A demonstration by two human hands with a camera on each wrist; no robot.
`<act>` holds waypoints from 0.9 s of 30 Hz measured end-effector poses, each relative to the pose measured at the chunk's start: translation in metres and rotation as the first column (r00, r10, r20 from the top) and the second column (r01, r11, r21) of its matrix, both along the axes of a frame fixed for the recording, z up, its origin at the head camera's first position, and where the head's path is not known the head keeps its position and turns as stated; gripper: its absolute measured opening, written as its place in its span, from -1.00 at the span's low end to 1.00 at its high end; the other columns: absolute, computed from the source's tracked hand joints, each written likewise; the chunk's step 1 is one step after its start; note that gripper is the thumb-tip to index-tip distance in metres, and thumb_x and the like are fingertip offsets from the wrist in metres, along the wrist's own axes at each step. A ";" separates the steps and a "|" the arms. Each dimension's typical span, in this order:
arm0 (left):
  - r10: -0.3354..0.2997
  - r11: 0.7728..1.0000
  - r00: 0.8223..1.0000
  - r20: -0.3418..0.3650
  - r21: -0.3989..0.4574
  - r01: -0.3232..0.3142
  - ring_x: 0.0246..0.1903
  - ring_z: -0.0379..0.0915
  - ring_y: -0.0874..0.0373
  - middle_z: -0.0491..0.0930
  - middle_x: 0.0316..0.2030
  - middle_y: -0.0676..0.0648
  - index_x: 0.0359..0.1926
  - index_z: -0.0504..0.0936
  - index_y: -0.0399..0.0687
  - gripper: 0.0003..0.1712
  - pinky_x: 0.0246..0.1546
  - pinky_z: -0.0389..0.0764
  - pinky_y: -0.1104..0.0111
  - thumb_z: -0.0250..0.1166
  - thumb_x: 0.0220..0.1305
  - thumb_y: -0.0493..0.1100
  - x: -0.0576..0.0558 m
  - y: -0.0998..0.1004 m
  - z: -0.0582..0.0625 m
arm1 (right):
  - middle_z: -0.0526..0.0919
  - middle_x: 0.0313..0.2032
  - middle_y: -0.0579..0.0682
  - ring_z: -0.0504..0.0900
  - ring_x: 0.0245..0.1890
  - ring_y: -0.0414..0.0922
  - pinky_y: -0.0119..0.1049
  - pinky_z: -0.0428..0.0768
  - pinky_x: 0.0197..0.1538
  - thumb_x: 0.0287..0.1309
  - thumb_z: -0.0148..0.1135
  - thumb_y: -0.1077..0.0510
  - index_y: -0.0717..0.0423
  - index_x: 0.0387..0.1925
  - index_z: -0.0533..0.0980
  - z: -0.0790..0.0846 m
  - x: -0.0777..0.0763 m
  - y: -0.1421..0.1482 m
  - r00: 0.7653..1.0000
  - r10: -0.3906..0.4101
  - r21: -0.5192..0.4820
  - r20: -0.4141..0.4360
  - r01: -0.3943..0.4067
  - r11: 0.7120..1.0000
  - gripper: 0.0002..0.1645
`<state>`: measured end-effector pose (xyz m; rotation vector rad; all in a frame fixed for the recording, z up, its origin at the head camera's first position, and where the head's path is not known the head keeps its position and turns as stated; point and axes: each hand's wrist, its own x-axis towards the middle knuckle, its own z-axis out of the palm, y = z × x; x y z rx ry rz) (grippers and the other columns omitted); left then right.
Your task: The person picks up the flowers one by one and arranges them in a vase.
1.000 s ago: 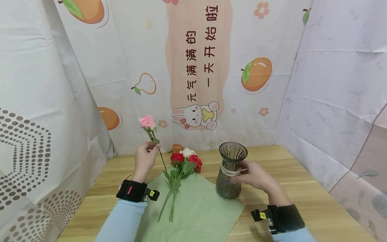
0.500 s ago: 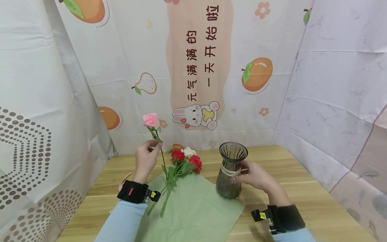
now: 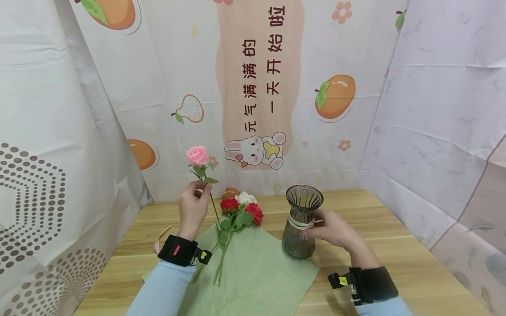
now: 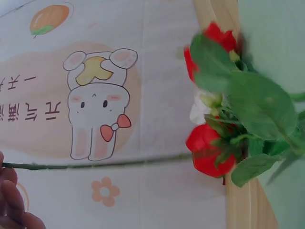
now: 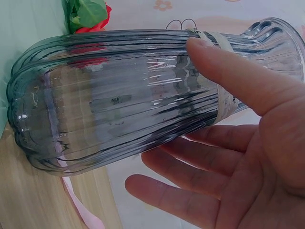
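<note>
1. only the head view shows the whole pink rose (image 3: 197,156), its bloom raised above the left hand (image 3: 193,210), well apart from the glass vase (image 3: 299,239) and its wide mouth.
2. the left wrist view leaves the bloom out but shows the rose's stem (image 4: 95,165) as one long line from the fingers, crossing in front of a rabbit print (image 4: 99,107) to a red flower (image 4: 209,160); its far end is blurred.
3. the head view sets two red flowers and a white flower (image 3: 246,198) in a bunch at the far end of the green paper (image 3: 257,281), leaves and stems trailing toward the person.
4. the right wrist view alone shows a pink ribbon (image 5: 86,210) on the wood behind the vase, partly seen through the glass.
5. left hand: thumb and fingers pinch the stem just below the bloom. its own wrist view catches only some fingers, at the frame's edge.
6. right hand (image 3: 336,228): curved round the vase's neck, thumb on the pale cord (image 5: 225,112), fingers on the opposite side, the lower ones slightly apart. the vase stands upright at the paper's edge.
</note>
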<state>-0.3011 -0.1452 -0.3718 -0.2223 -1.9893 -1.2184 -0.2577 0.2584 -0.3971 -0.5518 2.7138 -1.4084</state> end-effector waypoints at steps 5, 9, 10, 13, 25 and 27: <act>-0.002 0.999 0.999 0.035 0.035 0.001 -0.61 0.33 0.07 0.52 -0.56 -0.05 -0.25 0.70 -0.13 -0.77 -0.61 0.28 0.32 0.34 0.42 -0.04 0.000 -0.001 0.002 | 0.63 0.07 0.22 0.66 0.02 0.15 -0.01 0.65 -0.01 0.04 0.59 0.03 0.39 0.21 0.45 0.001 0.001 0.001 1.000 0.002 -0.013 0.007 -0.001 1.000 -0.18; 0.003 0.997 0.995 0.097 0.078 -0.010 -0.59 0.35 0.06 0.56 -0.52 -0.08 -0.24 0.71 -0.13 -0.76 -0.59 0.31 0.31 0.35 0.41 -0.03 0.000 -0.004 0.003 | 0.63 0.07 0.22 0.66 0.02 0.15 -0.02 0.66 -0.02 0.04 0.59 0.03 0.39 0.20 0.45 0.000 0.000 0.001 1.000 0.007 -0.009 0.004 -0.007 1.000 -0.19; 0.004 0.996 0.994 0.110 0.085 -0.013 -0.58 0.36 0.05 0.58 -0.51 -0.09 -0.23 0.72 -0.13 -0.76 -0.59 0.31 0.31 0.35 0.40 -0.03 0.000 -0.004 0.003 | 0.64 0.06 0.21 0.67 0.01 0.14 -0.02 0.66 -0.02 0.04 0.59 0.03 0.38 0.20 0.46 -0.001 0.000 0.001 1.000 0.003 -0.009 0.004 -0.003 1.000 -0.19; -0.001 0.994 0.989 0.146 0.108 -0.015 -0.54 0.38 0.05 0.62 -0.44 -0.10 -0.22 0.73 -0.14 -0.76 -0.56 0.33 0.31 0.36 0.39 -0.03 0.001 -0.005 0.004 | 0.64 0.06 0.20 0.67 0.01 0.14 -0.02 0.66 -0.01 0.03 0.59 0.02 0.37 0.20 0.47 -0.002 -0.001 0.001 1.000 -0.002 -0.002 0.002 0.002 1.000 -0.20; -0.072 0.983 0.984 0.163 0.179 0.043 -0.52 0.44 0.08 0.64 -0.45 -0.08 -0.16 0.79 -0.13 -0.65 -0.56 0.34 0.35 0.30 0.45 0.06 0.000 -0.002 0.012 | 0.64 0.06 0.20 0.66 0.02 0.13 -0.01 0.65 0.00 0.04 0.59 0.02 0.36 0.21 0.46 -0.003 -0.002 0.002 1.000 -0.007 0.011 -0.005 0.007 1.000 -0.20; -0.090 0.979 0.979 0.181 0.197 0.054 -0.52 0.42 0.07 0.61 -0.48 -0.08 -0.14 0.79 -0.15 -0.60 -0.59 0.28 0.36 0.28 0.45 0.09 0.000 -0.001 0.014 | 0.64 0.06 0.20 0.67 0.01 0.14 -0.01 0.65 -0.01 0.04 0.59 0.02 0.36 0.20 0.46 -0.003 -0.002 0.002 1.000 -0.001 0.008 -0.009 0.001 1.000 -0.20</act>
